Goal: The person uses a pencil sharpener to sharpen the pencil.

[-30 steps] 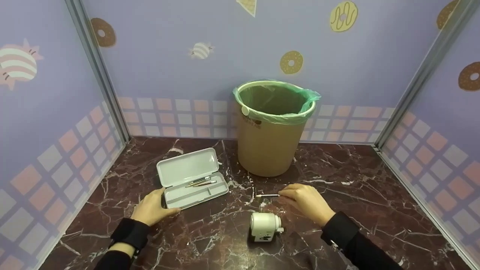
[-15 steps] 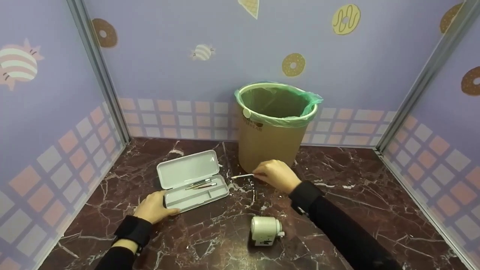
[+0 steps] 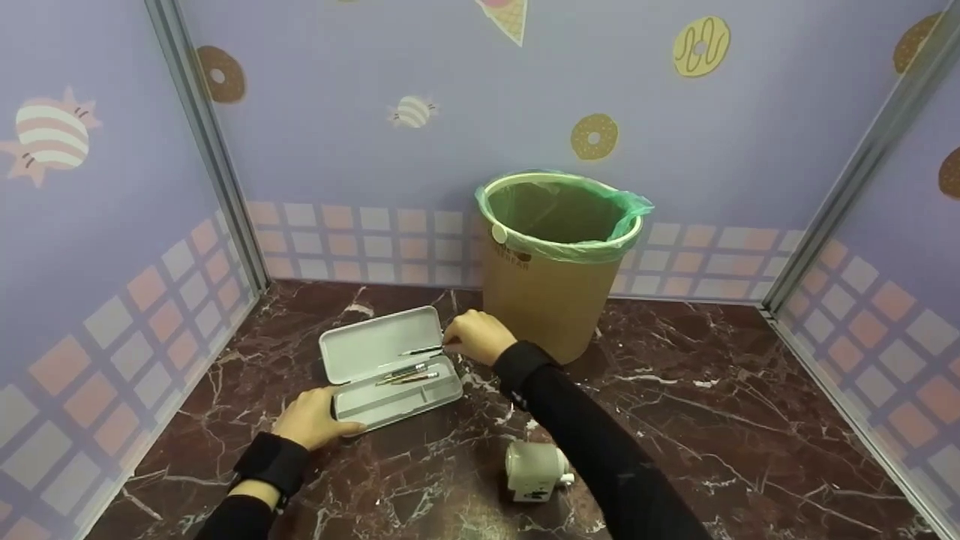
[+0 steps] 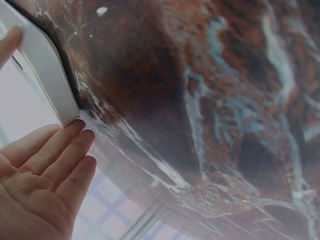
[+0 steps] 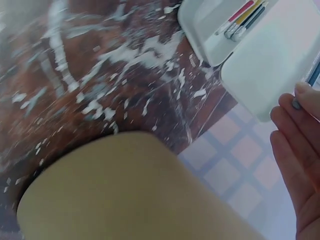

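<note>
A white pencil case (image 3: 397, 405) lies unfolded on the table, several pencils (image 3: 405, 375) in its rear compartment. My left hand (image 3: 311, 420) holds its left end, thumb along the front edge. In the left wrist view the fingers (image 4: 75, 150) of that hand look straight, tips against the case's corner. Between thumb and fingertips my right hand (image 3: 480, 337) pinches a dark pencil (image 3: 421, 350), its tip pointing left, in front of the raised lid (image 3: 382, 341). The right wrist view shows this pencil (image 5: 314, 72) only in part, at the frame's edge.
Behind my right hand stands a tan trash bin (image 3: 551, 300) lined with a green bag (image 3: 634, 206). A white crank pencil sharpener (image 3: 532, 472) sits near the front, beside my right sleeve. Patterned panels (image 3: 337, 150) close the table in at the back and sides.
My right hand has carried the pencil leftward and slightly away, from above the sharpener to the case's right end. My left hand stays at the case.
</note>
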The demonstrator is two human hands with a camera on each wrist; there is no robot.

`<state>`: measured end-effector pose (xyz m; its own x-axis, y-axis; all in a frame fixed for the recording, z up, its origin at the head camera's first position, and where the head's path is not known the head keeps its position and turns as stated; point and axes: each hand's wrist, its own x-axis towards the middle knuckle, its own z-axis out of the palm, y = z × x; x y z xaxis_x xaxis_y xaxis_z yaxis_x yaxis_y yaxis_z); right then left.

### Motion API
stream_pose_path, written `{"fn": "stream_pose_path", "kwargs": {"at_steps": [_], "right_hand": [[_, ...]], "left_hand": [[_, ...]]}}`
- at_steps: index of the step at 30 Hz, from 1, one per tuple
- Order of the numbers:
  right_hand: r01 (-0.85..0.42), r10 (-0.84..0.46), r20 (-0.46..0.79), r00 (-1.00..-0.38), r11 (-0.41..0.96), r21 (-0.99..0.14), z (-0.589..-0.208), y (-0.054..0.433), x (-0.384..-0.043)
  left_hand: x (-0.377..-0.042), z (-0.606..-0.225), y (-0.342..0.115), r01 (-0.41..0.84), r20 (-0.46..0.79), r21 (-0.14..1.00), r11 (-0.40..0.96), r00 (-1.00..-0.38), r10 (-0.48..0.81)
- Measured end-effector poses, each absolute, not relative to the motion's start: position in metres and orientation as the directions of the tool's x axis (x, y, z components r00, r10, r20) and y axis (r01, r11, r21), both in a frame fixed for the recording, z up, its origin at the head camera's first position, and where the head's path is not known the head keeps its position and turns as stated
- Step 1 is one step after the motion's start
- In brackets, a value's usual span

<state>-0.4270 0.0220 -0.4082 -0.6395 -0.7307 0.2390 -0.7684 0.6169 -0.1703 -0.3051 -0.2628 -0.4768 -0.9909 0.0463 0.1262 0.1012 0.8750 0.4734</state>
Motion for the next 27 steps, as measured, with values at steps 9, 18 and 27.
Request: {"fn": "stream_pose_path", "kwargs": {"at_steps": [9, 18, 27], "right_hand": [[-0.755, -0.739, 0.156, -0.655, 0.636, -0.158, -0.432, -0.007, -0.435], [-0.734, -0.729, 0.093, -0.679, 0.666, -0.137, -0.449, -0.020, -0.433], [-0.744, -0.738, 0.096, -0.668, 0.661, -0.100, -0.459, -0.023, -0.432]], "left_hand": [[-0.304, -0.474, -0.262, 0.097, 0.130, 0.481, 0.871, -0.991, 0.038], [-0.307, -0.475, -0.262, 0.100, 0.119, 0.481, 0.871, -0.992, 0.048], [-0.304, -0.474, -0.262, 0.094, 0.122, 0.491, 0.866, -0.992, 0.038]]}}
